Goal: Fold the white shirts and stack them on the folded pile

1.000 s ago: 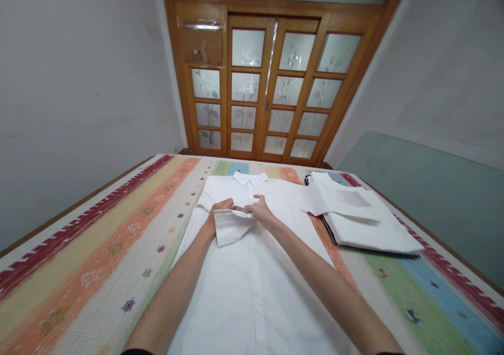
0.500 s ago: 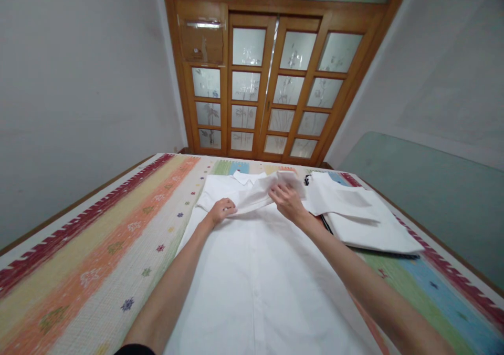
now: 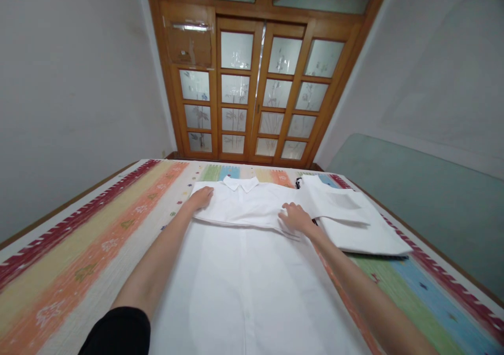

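Observation:
A white collared shirt lies front up on the patterned cloth, its buttoned front running toward me and its collar at the far end. A white sleeve is laid flat across its chest below the collar. My left hand rests on the shirt's left shoulder area, fingers lying on the fabric. On the right, my right hand lies over the right end of the folded layer, its fingers somewhat spread. Neither hand holds fabric up.
Folded white garments with a black edge beneath are piled at the right, a white sleeve reaching over them. The striped cloth covers the table. Beyond stand wooden doors with glass panes; a greenish panel leans at right.
The lifted white sleeve now lies flat across the chest, and the collar shows fully. My left hand has moved left and away from me; my right hand has released the fabric and lowered.

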The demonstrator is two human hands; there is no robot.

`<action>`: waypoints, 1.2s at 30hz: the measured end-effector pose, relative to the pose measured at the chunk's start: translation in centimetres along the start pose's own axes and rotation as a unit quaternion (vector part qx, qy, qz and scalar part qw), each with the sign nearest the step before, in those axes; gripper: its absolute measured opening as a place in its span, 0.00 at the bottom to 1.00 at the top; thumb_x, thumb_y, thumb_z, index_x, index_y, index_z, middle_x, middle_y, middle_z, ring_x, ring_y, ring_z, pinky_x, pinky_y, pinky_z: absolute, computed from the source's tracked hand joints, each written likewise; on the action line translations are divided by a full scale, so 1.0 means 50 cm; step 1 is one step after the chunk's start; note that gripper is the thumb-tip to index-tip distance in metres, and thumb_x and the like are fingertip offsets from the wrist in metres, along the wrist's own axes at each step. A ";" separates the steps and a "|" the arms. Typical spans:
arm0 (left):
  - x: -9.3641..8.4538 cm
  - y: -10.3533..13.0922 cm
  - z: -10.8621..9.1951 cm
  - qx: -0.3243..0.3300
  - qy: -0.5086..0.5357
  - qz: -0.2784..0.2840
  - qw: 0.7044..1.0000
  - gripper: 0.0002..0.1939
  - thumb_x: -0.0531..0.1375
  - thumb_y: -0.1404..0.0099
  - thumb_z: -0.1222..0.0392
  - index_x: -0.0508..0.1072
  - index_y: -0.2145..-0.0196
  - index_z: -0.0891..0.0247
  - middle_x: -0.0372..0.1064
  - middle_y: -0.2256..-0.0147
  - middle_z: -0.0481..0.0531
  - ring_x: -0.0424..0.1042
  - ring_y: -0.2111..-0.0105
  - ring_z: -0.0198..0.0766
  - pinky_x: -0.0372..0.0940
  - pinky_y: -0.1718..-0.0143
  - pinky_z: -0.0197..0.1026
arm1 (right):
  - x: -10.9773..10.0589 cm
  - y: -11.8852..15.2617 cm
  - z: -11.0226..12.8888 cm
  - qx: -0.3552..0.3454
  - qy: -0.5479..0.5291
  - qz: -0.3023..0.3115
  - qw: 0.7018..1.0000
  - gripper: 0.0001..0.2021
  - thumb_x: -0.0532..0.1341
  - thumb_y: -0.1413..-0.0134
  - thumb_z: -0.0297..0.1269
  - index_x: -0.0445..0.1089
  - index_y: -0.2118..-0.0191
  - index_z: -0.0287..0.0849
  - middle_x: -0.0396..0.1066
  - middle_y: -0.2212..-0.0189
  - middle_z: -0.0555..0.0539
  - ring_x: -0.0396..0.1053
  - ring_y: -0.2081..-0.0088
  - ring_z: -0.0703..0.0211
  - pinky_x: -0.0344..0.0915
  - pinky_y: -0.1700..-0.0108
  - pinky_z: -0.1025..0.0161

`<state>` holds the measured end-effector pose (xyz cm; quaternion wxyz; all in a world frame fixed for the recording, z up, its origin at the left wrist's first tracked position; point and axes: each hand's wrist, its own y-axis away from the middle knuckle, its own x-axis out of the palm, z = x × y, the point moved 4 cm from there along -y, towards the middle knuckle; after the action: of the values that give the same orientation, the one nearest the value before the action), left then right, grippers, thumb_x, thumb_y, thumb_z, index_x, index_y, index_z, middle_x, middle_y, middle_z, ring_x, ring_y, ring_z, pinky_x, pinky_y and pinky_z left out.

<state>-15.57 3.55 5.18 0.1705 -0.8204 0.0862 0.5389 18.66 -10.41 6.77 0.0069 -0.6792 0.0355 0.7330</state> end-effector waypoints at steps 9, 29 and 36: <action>0.007 -0.005 0.013 -0.063 -0.034 -0.040 0.997 0.10 0.50 0.33 0.58 0.70 0.60 0.61 0.66 0.53 0.57 0.70 0.58 0.42 0.63 0.56 0.41 | 0.014 -0.039 -0.047 0.032 0.047 0.044 0.997 0.18 0.59 0.44 0.43 0.70 0.54 0.33 0.67 0.51 0.30 0.64 0.49 0.40 0.59 0.50 0.52; -0.014 0.022 0.041 -0.191 -0.025 -0.158 0.968 0.17 0.49 0.32 0.61 0.62 0.47 0.66 0.57 0.46 0.63 0.69 0.54 0.46 0.64 0.55 0.44 | -0.021 -0.161 -0.087 0.149 -0.110 -0.076 0.980 0.21 0.50 0.41 0.33 0.58 0.43 0.32 0.72 0.57 0.34 0.70 0.57 0.49 0.63 0.60 0.61; -0.010 0.051 0.040 -0.189 -0.060 -0.167 0.966 0.19 0.50 0.34 0.62 0.62 0.46 0.69 0.58 0.44 0.67 0.60 0.46 0.55 0.57 0.47 0.52 | 0.039 -0.140 -0.063 0.143 -0.112 -0.105 0.978 0.25 0.48 0.45 0.23 0.53 0.40 0.34 0.67 0.51 0.32 0.69 0.52 0.47 0.62 0.56 0.58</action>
<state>-18.32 1.92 4.43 0.1045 -0.8069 -0.1663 0.5570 22.03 -3.71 4.32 0.1847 -0.5850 0.0671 0.7869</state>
